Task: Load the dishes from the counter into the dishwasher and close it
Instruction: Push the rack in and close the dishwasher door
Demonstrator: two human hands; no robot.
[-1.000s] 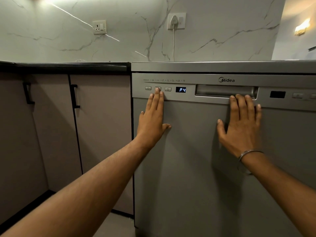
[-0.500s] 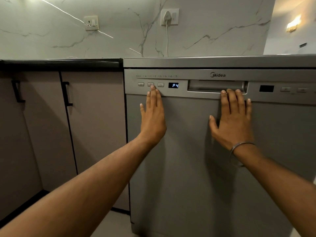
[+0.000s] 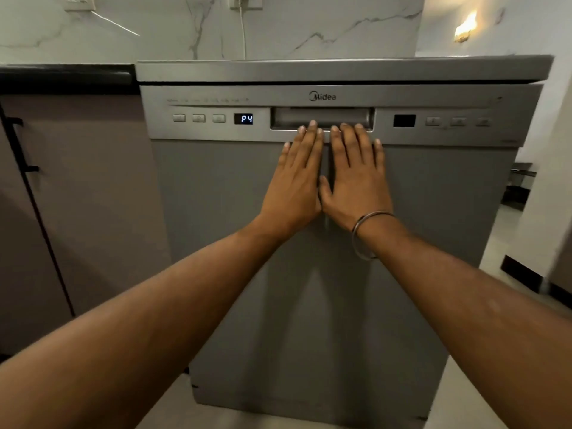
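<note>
The dishwasher [image 3: 309, 274] is matt silver-grey with a paler brushed-steel control panel [image 3: 204, 119], whose small black display [image 3: 243, 118] shows pale blue characters. The wall [image 3: 325, 23] is white marble with thin grey veins. The countertop [image 3: 65, 77] is black, and the cabinet doors [image 3: 93, 196] are dull mauve-brown with black handles [image 3: 21, 144].

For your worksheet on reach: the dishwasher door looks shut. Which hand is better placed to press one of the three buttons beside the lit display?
Left. The left hand lies flat on the door nearer the three buttons left of the display; the right hand sits farther away and would have to cross over.
</note>
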